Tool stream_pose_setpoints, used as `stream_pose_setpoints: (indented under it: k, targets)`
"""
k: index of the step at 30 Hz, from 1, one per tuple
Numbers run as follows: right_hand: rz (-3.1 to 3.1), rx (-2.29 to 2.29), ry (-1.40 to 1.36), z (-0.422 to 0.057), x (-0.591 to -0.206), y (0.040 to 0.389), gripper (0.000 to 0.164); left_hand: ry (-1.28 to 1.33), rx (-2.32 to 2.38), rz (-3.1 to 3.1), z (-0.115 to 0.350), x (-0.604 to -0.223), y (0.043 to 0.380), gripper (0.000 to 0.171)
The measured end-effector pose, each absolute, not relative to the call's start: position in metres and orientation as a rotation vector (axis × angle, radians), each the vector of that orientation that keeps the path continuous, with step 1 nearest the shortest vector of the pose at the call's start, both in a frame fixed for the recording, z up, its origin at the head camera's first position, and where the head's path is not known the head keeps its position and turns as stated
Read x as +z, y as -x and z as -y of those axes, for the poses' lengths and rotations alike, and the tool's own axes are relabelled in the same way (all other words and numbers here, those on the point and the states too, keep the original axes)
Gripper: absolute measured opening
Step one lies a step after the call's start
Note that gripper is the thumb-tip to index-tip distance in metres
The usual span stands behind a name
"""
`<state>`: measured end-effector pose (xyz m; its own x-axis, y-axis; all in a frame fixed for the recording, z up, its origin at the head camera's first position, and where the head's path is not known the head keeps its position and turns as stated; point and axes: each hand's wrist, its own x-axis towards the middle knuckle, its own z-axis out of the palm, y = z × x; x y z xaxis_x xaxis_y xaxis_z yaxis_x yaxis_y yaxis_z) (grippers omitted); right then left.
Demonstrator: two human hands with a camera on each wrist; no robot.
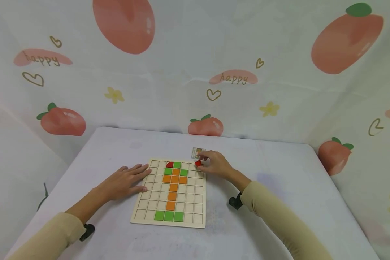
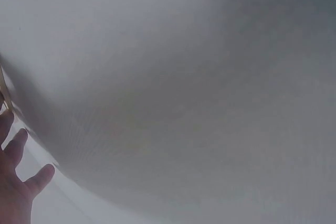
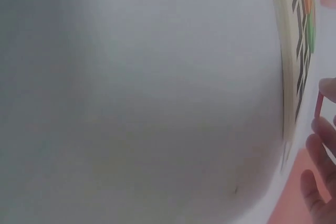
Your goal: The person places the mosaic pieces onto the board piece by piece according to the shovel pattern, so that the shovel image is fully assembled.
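A wooden grid board (image 1: 194,207) lies on the table with green and orange square tiles in its cells. One red quarter-round tile (image 1: 170,164) sits in the top row, left of a green tile (image 1: 177,165). Between thumb and fingers, my right hand (image 1: 217,164) pinches another red tile (image 1: 198,163) over the board's top right corner. In the right wrist view that red tile (image 3: 318,104) shows edge-on, above the board's surface. My left hand (image 1: 125,182) rests with fingers spread, its fingertips on the board's left edge.
Behind the board's top right corner lies a small printed pattern card (image 1: 195,151), partly covered by the right hand. The white table (image 1: 263,159) ends at a fruit-print cloth backdrop (image 1: 182,72). A dark cord (image 1: 44,196) hangs at the table's left edge.
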<state>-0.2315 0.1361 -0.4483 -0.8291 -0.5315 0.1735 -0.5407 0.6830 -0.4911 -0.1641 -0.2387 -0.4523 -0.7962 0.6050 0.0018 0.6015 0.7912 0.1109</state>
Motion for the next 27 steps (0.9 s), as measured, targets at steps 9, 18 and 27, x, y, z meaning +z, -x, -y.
stream_pose_setpoints:
  k: [9,18,27]
  targets:
    - [2.891,0.823,-0.964,-0.112,-0.451,0.234,0.039,-0.993,0.170,-2.938,0.240,-0.454,0.164,0.073]
    - [2.905,0.787,-1.014,-0.098,-0.450,0.235,0.038,-1.003,0.175,-2.941,0.240,-0.454,0.164,0.072]
    - [2.927,0.764,-1.028,-0.093,-0.447,0.235,0.036,-1.000,0.175,-2.939,0.240,-0.452,0.163,0.072]
